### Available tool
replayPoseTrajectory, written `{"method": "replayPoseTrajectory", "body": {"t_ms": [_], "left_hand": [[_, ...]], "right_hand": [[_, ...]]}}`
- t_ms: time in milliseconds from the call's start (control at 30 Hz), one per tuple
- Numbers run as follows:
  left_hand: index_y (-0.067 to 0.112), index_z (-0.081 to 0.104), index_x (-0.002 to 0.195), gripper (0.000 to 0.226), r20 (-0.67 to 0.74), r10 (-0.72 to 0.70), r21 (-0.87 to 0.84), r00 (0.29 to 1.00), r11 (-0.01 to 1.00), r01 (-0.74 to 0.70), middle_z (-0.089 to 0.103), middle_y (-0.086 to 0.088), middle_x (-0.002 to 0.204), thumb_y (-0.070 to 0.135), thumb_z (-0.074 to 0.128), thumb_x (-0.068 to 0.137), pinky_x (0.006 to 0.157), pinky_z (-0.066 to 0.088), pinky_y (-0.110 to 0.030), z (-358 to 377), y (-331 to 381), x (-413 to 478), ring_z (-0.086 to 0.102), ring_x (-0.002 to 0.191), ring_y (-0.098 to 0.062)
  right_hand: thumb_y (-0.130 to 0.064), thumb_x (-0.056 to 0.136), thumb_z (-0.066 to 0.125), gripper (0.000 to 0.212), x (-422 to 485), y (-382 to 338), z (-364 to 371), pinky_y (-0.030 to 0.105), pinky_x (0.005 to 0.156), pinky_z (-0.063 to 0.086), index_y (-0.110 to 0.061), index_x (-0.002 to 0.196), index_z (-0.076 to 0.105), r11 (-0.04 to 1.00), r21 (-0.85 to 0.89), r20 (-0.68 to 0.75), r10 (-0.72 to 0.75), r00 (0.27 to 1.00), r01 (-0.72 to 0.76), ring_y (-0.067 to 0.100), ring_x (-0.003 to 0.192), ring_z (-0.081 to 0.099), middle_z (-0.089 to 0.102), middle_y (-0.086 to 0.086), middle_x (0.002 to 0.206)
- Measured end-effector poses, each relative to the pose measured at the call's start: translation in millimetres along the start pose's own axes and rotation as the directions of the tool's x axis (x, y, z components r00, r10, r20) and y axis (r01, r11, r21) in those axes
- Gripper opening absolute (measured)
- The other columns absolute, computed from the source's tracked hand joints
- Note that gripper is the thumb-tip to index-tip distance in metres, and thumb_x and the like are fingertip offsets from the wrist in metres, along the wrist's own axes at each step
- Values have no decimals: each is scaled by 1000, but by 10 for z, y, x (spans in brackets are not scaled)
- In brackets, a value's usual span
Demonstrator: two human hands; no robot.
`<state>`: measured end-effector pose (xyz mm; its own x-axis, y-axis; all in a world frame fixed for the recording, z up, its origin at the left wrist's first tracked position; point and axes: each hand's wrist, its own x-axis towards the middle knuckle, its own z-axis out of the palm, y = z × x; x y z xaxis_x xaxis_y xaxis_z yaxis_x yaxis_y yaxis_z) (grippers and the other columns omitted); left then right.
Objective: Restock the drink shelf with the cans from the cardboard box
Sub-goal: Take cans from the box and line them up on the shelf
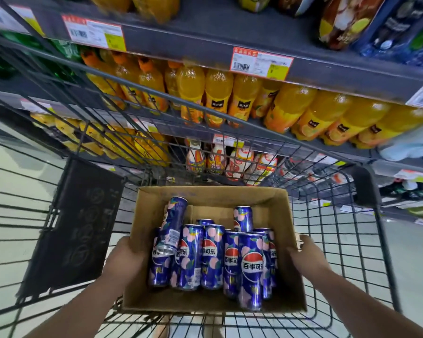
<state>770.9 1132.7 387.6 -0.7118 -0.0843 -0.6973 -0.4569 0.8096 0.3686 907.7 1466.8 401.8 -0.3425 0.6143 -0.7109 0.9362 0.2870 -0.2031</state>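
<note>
An open cardboard box (154,208) sits inside a wire shopping cart (366,240). Several tall blue cans (250,269) with a red, white and blue logo stand in the box. One can (174,223) leans tilted at the left over the others. My left hand (125,259) grips the box's left wall. My right hand (308,257) grips the right wall. The drink shelf (205,37) rises behind the cart.
Orange juice bottles (217,96) fill the middle shelf, with yellow bottles (122,145) and white-and-red bottles (217,159) lower down. Price tags (261,62) hang on shelf edges. A dark plastic flap (78,223) stands in the cart at left. Pale floor lies on both sides.
</note>
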Motion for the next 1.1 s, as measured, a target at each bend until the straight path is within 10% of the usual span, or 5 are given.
{"method": "replayPoseTrajectory", "body": {"t_ms": [300,733,933,1100], "left_hand": [[16,60,119,31,26,295,27,955,955,-295,63,-11,117,15,58,88,95,48,-36,-4,149,-387,62,103,-24],[18,40,138,62,135,192,-21,972,981,-191,48,-11,139,30,65,83,102,43,-40,144,253,246,52,121,-27],[17,33,142,78,171,76,-25,982,997,-72,45,-11,142,37,71,77,102,44,-45,227,197,438,51,124,-29],[12,37,139,77,182,-21,-87,983,995,37,54,-12,134,46,67,78,97,45,-37,415,349,639,55,117,-30]], "right_hand": [[-35,77,68,52,-760,-85,349,34,93,48,-19,124,52,982,98,150,-174,973,160,20,104,57,55,6,121],[-29,66,81,75,-571,-358,797,40,93,47,-12,127,40,972,211,19,99,995,-101,28,115,52,48,12,126],[-30,61,79,43,-585,-412,731,40,77,56,-16,94,56,960,278,85,14,996,-37,23,84,64,67,6,91],[-18,72,78,45,-652,-461,587,30,67,49,-21,106,50,884,467,152,-79,985,-1,15,81,61,62,-5,88]]}}
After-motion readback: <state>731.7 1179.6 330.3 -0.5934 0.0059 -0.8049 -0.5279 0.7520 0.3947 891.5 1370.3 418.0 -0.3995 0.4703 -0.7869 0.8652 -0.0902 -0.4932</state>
